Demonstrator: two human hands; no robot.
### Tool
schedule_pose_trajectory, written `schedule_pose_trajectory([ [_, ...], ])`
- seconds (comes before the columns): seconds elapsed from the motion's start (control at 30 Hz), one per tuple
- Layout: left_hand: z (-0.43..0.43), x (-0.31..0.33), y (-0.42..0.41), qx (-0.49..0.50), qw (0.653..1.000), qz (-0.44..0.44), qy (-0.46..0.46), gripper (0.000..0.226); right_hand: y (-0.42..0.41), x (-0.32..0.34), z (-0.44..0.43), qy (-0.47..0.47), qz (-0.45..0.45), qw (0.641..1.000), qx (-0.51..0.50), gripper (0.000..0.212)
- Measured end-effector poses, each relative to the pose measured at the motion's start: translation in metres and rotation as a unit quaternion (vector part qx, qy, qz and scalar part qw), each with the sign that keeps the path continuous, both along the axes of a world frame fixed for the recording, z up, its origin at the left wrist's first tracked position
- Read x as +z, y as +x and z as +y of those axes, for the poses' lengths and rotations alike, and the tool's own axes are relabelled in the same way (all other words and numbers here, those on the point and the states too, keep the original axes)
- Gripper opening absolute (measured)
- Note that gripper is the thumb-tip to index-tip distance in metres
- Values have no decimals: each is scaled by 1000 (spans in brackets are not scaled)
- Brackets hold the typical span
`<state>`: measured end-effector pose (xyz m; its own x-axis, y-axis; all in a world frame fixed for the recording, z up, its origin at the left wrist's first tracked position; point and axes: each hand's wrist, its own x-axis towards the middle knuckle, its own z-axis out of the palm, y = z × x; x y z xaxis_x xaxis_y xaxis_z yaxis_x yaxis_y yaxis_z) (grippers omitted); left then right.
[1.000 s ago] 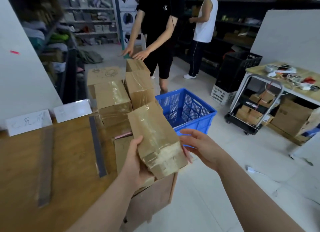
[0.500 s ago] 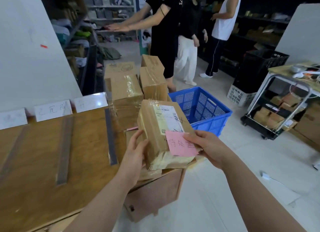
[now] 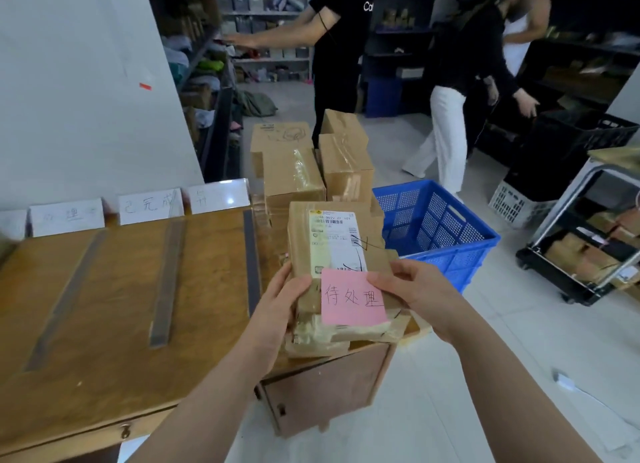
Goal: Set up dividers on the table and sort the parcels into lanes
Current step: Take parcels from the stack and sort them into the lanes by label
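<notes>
A second ago the parcel showed its plain taped side and the right hand hung loose beside it. Now the parcel is turned label up, and a pink note faces the camera. The left hand grips the parcel's left edge, while the right hand holds its right edge with the thumb at the note's corner. The parcel is held between both hands, above the table corner. Three dividers already lie left of the left hand, with cards beyond them. The note probably gives the lane, so the placing is still to come. A faint card far to the left seems to match the note.
</notes>
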<state>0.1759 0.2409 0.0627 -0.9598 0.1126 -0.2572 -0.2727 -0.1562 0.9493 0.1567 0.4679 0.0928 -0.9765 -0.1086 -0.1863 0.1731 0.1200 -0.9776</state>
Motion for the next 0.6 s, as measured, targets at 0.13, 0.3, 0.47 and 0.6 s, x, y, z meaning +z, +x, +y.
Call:
schedule_pose_trajectory([
  [0.13, -31, 4, -1, 29, 1000, 4, -4, 56, -10, 10, -30, 17, 19, 999, 25, 26],
  [0.3, -82, 11, 7, 77, 997, 11, -8, 48, -21, 22, -84, 34, 36, 997, 59, 35],
  [0.47, -153, 18, 24, 133, 991, 14, -17, 56, -24, 31, -163, 31, 53, 994, 92, 34],
  [0.6, -225, 28, 45, 187, 982, 10, -34, 52, -19, 38, -245, 32, 63, 988, 134, 39],
])
